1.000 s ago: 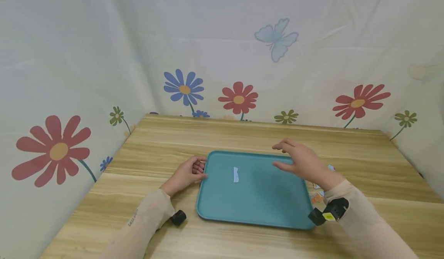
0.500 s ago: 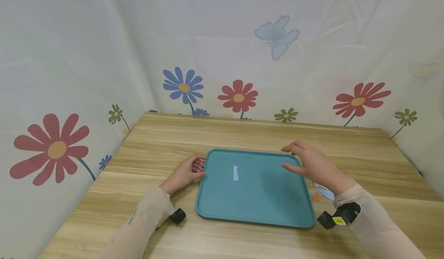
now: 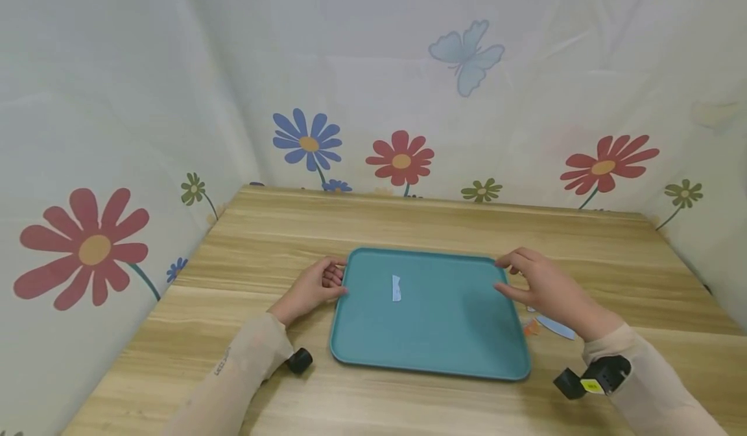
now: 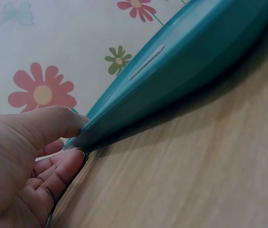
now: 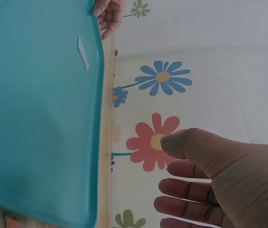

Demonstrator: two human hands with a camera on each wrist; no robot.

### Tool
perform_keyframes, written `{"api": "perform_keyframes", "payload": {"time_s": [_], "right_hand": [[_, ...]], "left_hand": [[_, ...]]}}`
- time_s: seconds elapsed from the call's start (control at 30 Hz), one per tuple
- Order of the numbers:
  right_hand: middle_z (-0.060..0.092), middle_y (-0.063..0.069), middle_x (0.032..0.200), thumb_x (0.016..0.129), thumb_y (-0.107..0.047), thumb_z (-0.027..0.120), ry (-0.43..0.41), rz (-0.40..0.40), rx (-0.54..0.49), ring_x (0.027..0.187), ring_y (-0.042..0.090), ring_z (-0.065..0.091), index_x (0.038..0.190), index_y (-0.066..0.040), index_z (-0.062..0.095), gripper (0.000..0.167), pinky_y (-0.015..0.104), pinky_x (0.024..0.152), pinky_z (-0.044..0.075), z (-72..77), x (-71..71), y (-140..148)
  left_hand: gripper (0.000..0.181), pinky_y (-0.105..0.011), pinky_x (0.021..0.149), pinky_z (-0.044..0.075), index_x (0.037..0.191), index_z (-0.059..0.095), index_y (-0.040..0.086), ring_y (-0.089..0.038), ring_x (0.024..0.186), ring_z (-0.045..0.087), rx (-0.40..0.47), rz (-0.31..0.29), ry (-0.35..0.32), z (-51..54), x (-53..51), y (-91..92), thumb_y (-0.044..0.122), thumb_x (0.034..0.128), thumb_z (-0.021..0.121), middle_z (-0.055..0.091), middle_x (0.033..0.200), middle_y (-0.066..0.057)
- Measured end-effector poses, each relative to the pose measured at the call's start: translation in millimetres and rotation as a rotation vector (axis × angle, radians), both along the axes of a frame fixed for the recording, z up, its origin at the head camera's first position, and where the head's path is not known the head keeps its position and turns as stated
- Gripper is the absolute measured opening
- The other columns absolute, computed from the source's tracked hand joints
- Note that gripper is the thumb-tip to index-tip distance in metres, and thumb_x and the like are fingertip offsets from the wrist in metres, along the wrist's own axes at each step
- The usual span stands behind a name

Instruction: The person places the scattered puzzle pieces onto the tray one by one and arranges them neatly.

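A teal rectangular tray lies on the wooden table. At its left rim, my left hand pinches the edge, thumb on top and fingers curled beneath, as the left wrist view also shows. One small pale-blue flat piece with a wavy side lies on the tray's left part. My right hand hovers near the tray's far right corner, thumb and fingers spread apart and nothing between them. In the right wrist view that hand hangs apart from the tray.
Right of the tray, partly hidden under my right forearm, lie several flat cut-out pieces, among them a light-blue one and an orange one. A white flower-printed curtain stands behind the table.
My right hand has moved right, from over the tray to its right rim, uncovering more of the light-blue cut-out. The left hand keeps its grip on the tray.
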State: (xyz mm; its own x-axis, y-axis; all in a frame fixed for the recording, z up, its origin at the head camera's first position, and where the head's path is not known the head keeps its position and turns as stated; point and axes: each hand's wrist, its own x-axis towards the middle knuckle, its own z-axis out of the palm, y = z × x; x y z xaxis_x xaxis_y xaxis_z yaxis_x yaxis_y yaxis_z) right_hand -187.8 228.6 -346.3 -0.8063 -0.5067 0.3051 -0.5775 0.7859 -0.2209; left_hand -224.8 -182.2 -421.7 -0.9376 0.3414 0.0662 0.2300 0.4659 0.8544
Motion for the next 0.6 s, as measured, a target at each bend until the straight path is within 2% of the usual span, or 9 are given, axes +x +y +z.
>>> {"api": "perform_keyframes", "payload": {"time_s": [0.1,0.37,0.6], "right_hand": [[0.065,0.007,0.101,0.08,-0.015,0.077,-0.01,-0.005,0.007,0.088,0.022,0.062,0.106,-0.004,0.065,0.031,0.038,0.074,0.055,-4.4,1.4,5],[0.065,0.006,0.099,0.081,-0.014,0.076,-0.048,-0.027,0.056,0.086,0.019,0.061,0.104,-0.005,0.065,0.027,0.032,0.069,0.053,-13.8,9.6,16],[0.066,0.008,0.1,0.08,-0.013,0.076,-0.035,-0.031,0.06,0.083,0.021,0.064,0.101,-0.004,0.065,0.025,0.037,0.071,0.055,-24.7,14.1,25]], "left_hand": [[0.053,-0.02,0.077,0.05,0.13,0.048,-0.007,-0.02,0.091,0.058,-0.003,0.0,0.009,-16.3,-10.5,-4.8,0.003,0.0838,0.072,0.058,0.104,-0.018],[0.053,-0.019,0.077,0.051,0.13,0.05,-0.002,-0.015,0.089,0.058,-0.009,0.006,0.003,-20.7,-13.0,-6.0,0.005,0.0835,0.073,0.059,0.104,-0.014],[0.053,-0.02,0.079,0.051,0.131,0.049,-0.002,-0.016,0.09,0.058,-0.013,0.005,-0.005,-20.7,-12.4,-5.6,0.006,0.084,0.072,0.059,0.105,-0.014]]}}
